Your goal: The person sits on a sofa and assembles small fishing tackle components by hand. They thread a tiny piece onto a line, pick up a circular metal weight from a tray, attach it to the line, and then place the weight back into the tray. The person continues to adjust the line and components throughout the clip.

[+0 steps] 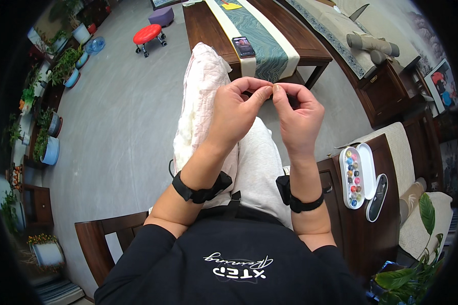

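Observation:
My left hand [234, 109] and my right hand [299, 117] meet in front of me, thumbs and forefingers pinched together with the fingertips almost touching. Whatever they hold is too small to make out. Across my left leg lies a long pale pink cloth piece [204, 71], with fluffy white stuffing [186, 122] showing along its left side. It reaches up past my left wrist, and my forearm hides part of it. To my right, a white oval case [345, 178] lies open with several coloured thread spools [353, 175] inside.
Beside the case sits a small dark oval tray with a white rim [377, 198], on a dark wooden surface [379, 236]. Ahead stands a wooden table [203, 30] with a runner [269, 43] and a phone [243, 46]. A red wheeled stool [147, 34] and potted plants are leftward.

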`<state>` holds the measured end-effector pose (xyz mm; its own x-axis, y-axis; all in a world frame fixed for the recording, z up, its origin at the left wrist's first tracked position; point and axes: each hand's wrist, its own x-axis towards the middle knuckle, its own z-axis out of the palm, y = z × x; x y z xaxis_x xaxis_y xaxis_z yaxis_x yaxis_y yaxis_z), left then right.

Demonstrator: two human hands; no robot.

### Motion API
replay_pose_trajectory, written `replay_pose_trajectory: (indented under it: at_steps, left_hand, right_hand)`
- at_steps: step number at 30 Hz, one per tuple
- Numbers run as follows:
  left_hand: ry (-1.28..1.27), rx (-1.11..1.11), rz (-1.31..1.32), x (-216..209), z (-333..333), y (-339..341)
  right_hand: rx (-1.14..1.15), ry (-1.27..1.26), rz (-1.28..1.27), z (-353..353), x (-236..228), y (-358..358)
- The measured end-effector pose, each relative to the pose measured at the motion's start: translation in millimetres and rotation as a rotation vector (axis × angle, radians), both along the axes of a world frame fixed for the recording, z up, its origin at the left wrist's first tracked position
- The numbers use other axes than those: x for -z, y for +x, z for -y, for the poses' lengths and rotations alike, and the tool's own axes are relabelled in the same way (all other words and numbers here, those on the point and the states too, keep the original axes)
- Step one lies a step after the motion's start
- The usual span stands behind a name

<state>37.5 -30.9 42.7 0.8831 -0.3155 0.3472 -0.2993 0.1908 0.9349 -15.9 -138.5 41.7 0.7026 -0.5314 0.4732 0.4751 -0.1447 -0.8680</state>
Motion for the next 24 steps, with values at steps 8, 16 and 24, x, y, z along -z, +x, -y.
replay_pose_trajectory:
  at_steps: [8,16,24]
  left_hand:
    - [-0.023,0.027,0.008,1.5,2.5,-1.3]
    - [-0.039,0.055,-0.027,5.7,3.6,-2.0]
    - [-0.096,0.108,-0.093,6.3,3.2,-1.5]
  right_hand:
    - [0.067,-0.084,0.056,-1.3,-2.3,3.5]
    - [0.109,-0.102,0.048,-1.9,-1.5,5.6]
    - [0.144,-0.226,0.048,-0.4,1.8,4.0]
